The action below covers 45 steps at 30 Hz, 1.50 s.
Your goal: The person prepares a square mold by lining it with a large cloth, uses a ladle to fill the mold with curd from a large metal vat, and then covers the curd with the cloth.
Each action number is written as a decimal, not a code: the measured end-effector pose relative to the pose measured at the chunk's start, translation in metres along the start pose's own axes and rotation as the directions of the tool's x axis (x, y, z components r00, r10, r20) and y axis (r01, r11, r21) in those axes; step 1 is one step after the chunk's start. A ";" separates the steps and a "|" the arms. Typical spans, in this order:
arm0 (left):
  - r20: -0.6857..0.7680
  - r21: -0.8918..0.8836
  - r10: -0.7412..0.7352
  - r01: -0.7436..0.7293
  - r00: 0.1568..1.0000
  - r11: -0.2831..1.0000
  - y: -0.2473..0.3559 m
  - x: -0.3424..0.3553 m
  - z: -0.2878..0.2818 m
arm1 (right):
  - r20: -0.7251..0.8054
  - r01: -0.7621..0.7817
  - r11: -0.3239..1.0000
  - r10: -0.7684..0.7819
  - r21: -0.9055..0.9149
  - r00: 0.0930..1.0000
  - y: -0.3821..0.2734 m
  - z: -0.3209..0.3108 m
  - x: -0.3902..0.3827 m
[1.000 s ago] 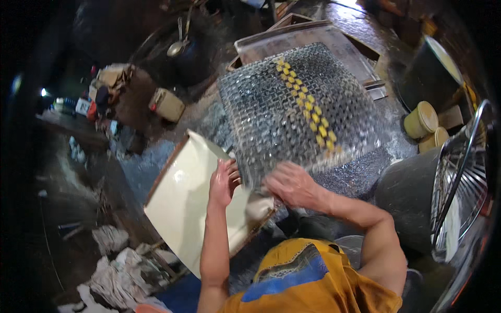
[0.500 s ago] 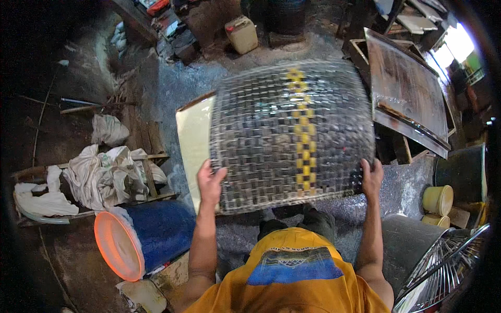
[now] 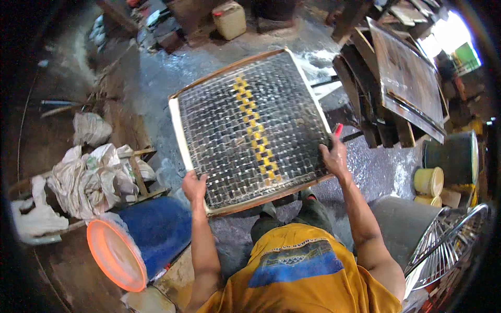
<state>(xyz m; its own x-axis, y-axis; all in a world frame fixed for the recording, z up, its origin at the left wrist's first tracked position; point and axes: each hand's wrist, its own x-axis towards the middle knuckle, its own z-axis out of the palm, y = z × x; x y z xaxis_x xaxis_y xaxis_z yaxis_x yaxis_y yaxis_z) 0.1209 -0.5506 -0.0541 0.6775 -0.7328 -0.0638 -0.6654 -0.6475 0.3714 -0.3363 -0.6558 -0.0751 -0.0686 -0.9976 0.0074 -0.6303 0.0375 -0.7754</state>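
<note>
A black woven mat of flat strips [image 3: 219,141], with a yellow checked band down it, lies over a shallow panel with a pale side and a brown wooden edge [image 3: 229,73]. It covers most of the panel's face. My left hand [image 3: 194,186] is closed on the near left corner, thumb on top. At the right edge, my right hand [image 3: 336,158] is closed with its thumb over the mat. Its other fingers are hidden beneath. A small red piece [image 3: 338,129] sticks up beside that hand; what it belongs to I cannot tell.
To the left lie a blue drum with an orange rim [image 3: 167,224] and white sacks [image 3: 86,182]. Framed panels [image 3: 409,78] lean at the right, above yellow tubs [image 3: 429,181] and a wire fan guard [image 3: 449,245]. A jerrycan [image 3: 229,22] stands on the wet floor beyond.
The mat has swung left and come down over the panel, which showed only at its left side before. Both hands keep to its near corners; the right has moved left and up.
</note>
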 end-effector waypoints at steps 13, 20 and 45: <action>-0.003 0.065 0.541 -0.540 0.841 0.839 0.214 0.021 0.017 | 0.244 -0.556 0.829 0.551 -0.053 0.798 0.176 -0.015 0.015; 0.345 0.231 0.918 -0.966 0.197 0.120 0.480 0.044 0.225 | 0.666 -0.665 -0.175 0.421 0.726 0.616 0.206 0.054 0.029; -0.104 -0.522 0.362 -0.361 0.926 0.773 0.312 0.114 0.137 | 0.434 0.431 0.885 -0.324 -0.175 0.840 -0.031 0.053 -0.085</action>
<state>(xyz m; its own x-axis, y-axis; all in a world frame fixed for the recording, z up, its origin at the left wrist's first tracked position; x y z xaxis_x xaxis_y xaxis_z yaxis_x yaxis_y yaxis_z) -0.0523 -0.8641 -0.0722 0.4191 -0.8915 0.1722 -0.5954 -0.1267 0.7933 -0.2700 -0.5753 -0.0854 0.4824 -0.8758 -0.0169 -0.7225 -0.3869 -0.5730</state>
